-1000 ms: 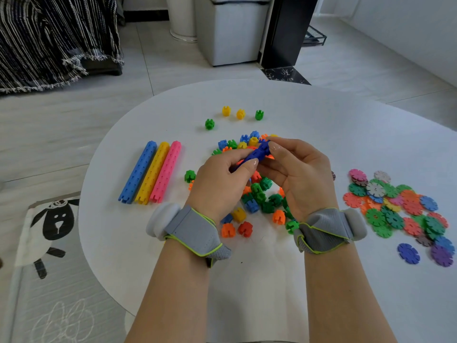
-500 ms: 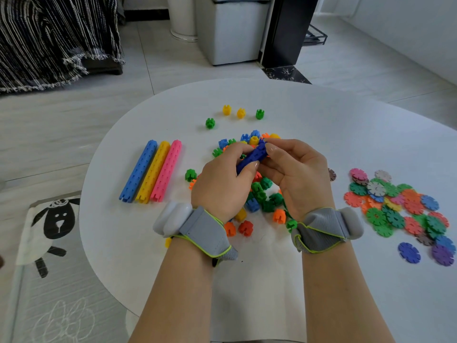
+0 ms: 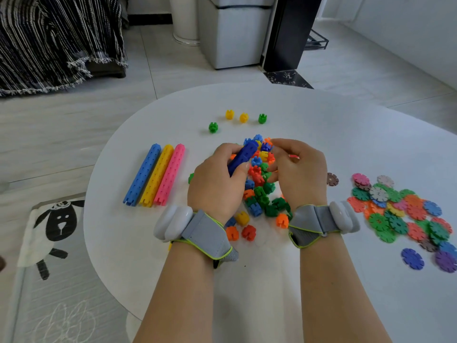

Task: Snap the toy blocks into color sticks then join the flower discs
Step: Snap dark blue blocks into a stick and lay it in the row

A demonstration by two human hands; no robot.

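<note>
Right hand (image 3: 301,174) quit the dark blue plastic block stick (image 3: 244,154) — left hand (image 3: 215,184) grips it alone. Its free end slants away-right toward the right fingers (image 3: 279,144); their hold I cannot tell

The counter (image 3: 321,125) is white, smooth and matt, with a faint sheen. The blocks (image 3: 259,194) are hard moulded plastic, slightly glossy. So are the blue stick (image 3: 142,175), yellow stick (image 3: 157,175) and pink stick (image 3: 170,174), their sides dimpled in rows. The navy stick (image 3: 243,154) has the same finish. The discs (image 3: 395,209) are thin plastic, duller, with notched rims. The wristbands (image 3: 207,231) are grey woven cloth with lime piping, each bearing a glossy white plastic pod (image 3: 173,222). The floor (image 3: 74,125) is pale tile with a soft shine. The mat (image 3: 49,280) looks ribbed and matt. The throw (image 3: 49,33) is striped woven cloth with a frayed fringe.
</note>
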